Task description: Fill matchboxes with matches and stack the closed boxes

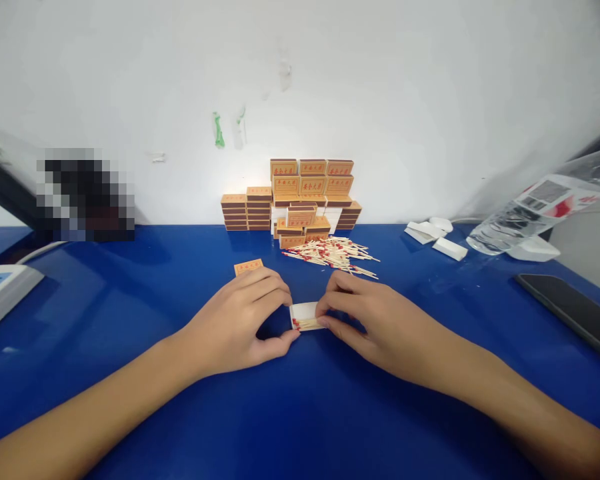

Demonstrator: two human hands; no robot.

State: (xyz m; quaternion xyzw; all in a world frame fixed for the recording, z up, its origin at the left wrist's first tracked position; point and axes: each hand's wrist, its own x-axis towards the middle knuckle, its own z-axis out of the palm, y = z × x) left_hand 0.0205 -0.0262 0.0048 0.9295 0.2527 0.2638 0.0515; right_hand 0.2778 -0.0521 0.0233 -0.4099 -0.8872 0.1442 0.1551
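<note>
A small white matchbox tray (305, 311) lies on the blue table with several red-tipped matches (307, 325) along its near side. My left hand (250, 313) grips the tray's left end between thumb and fingers. At the other end, my right hand (363, 310) is closed, its thumb and fingertips pinched on the matches inside the tray; how many they hold is hidden. Just beyond my left fingers rests an orange matchbox sleeve (249, 267), partly covered by that hand. Behind the tray is a loose heap of matches (333, 252).
Stacked matchboxes (300, 185) stand against the wall. Towards the right are white trays (425, 231), a tilted plastic bottle (535, 203) and a dark phone (570, 313). A white device (5, 290) sits at the left edge, near a pixelated dark object (87, 193).
</note>
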